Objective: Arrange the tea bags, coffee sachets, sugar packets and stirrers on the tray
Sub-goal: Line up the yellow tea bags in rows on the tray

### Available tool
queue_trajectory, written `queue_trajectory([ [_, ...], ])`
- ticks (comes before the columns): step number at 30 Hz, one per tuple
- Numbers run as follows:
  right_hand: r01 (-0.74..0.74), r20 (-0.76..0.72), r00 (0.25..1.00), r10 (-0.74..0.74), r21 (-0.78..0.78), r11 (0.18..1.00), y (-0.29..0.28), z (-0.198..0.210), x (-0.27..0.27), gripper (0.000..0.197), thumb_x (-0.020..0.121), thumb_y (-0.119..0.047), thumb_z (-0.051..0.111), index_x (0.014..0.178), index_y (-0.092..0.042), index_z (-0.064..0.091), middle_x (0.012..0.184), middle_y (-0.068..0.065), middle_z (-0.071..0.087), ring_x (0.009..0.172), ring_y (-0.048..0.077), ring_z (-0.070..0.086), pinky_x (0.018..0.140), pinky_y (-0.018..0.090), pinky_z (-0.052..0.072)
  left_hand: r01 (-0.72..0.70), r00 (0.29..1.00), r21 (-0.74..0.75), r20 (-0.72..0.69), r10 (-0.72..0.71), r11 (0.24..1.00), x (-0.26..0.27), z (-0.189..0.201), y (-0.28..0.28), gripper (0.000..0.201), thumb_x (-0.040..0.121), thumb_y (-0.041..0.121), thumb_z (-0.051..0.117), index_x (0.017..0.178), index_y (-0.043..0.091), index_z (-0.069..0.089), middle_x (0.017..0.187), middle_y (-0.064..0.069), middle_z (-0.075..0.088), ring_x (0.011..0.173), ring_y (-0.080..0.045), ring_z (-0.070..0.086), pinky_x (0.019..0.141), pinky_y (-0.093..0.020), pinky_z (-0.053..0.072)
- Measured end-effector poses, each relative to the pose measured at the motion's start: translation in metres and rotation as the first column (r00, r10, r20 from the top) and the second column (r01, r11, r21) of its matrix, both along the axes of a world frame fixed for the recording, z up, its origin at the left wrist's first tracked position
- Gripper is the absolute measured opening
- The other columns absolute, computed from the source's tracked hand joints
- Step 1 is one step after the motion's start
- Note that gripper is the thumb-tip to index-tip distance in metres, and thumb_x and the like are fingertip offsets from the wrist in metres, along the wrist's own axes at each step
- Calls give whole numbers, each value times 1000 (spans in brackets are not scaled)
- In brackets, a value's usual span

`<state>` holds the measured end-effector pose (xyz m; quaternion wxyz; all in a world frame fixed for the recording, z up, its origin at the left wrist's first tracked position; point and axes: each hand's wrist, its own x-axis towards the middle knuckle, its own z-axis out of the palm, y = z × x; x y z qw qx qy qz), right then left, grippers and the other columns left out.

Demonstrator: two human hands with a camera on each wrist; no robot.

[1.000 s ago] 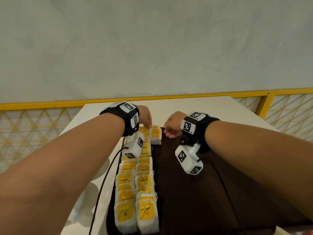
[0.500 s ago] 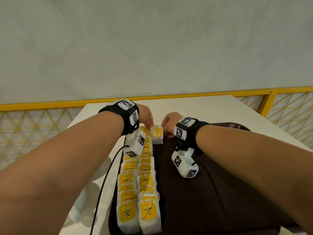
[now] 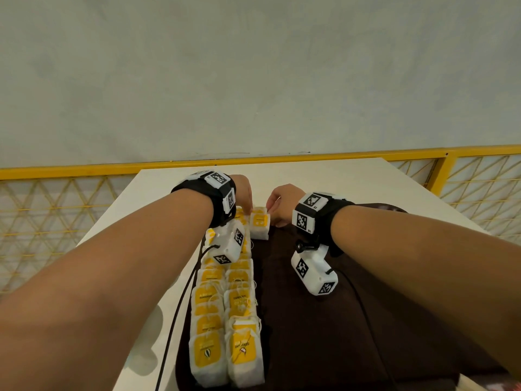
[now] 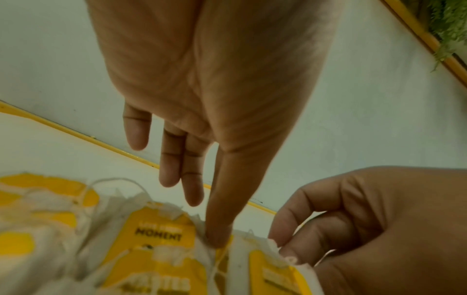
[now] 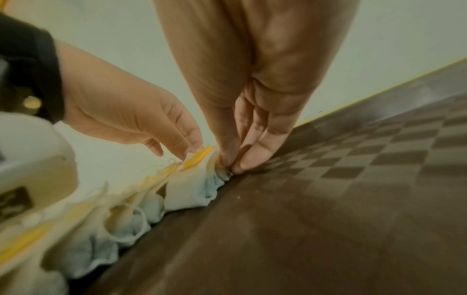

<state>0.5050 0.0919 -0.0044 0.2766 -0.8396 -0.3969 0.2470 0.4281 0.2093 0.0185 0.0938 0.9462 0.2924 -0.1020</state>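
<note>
White table (image 3: 324, 176) against a pale wall carried the dark tray (image 3: 352, 320) in the head view, where two files of tea bags (image 3: 225, 306) ran from 6 toward 12 o'clock and a lone tea bag (image 3: 259, 223) at the far end sat between the left hand (image 3: 244, 190) at 10 and the right hand (image 3: 279, 200) at 2, both equally near. Left wrist view showed the left fingers (image 4: 217, 235) straight, one tip pressing that bag's near corner. Right wrist view showed the right fingers (image 5: 248, 159) pinching its other edge against the tray, its long axis in line with the rows.
</note>
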Motion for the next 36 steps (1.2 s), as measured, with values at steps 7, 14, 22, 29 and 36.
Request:
queue_trajectory([
  [7, 80, -242, 967, -81, -12, 997, -10, 5, -5, 12, 88, -5, 63, 79, 0, 57, 78, 18, 66, 60, 22, 63, 72, 37, 56, -16, 999, 7, 29, 16, 1000, -1, 2, 4, 34, 84, 24, 71, 111, 5, 69, 118, -7, 66, 112, -22, 58, 98, -36, 46],
  [14, 29, -195, 981, -16, 67, 997, -9, 2, -14, 26, 80, 4, 72, 72, -6, 49, 73, 20, 62, 60, 23, 64, 62, 32, 57, -32, 997, -1, 73, 32, 999, -5, 4, 3, 33, 84, 28, 70, 107, 4, 68, 115, -9, 66, 97, -19, 57, 80, -29, 42],
  [22, 30, -55, 998, -24, 106, 994, -11, 1, -16, 17, 75, -5, 78, 79, -7, 61, 76, 7, 60, 85, 30, 67, 82, 44, 57, -54, 995, -21, 78, 56, 998, -10, 8, 8, 32, 85, 28, 69, 108, 6, 67, 118, -7, 65, 111, -23, 58, 86, -30, 43],
  [29, 71, -72, 996, -61, 150, 986, -11, -3, -18, 14, 82, -5, 70, 76, -11, 59, 90, 15, 65, 90, 34, 69, 82, 46, 57, -39, 990, -82, 130, 50, 996, -15, 9, 4, 26, 87, 23, 68, 108, 9, 69, 117, -5, 65, 112, -20, 58, 91, -30, 43],
  [36, 74, -311, 950, -19, 166, 983, -45, 37, -50, 19, 86, 3, 62, 81, -14, 55, 85, 10, 59, 81, 21, 58, 81, 38, 54, 59, 873, -486, 448, 191, 872, -47, 85, -31, 3, 87, 9, 64, 86, 9, 67, 76, -5, 65, 70, -16, 56, 70, -28, 45],
])
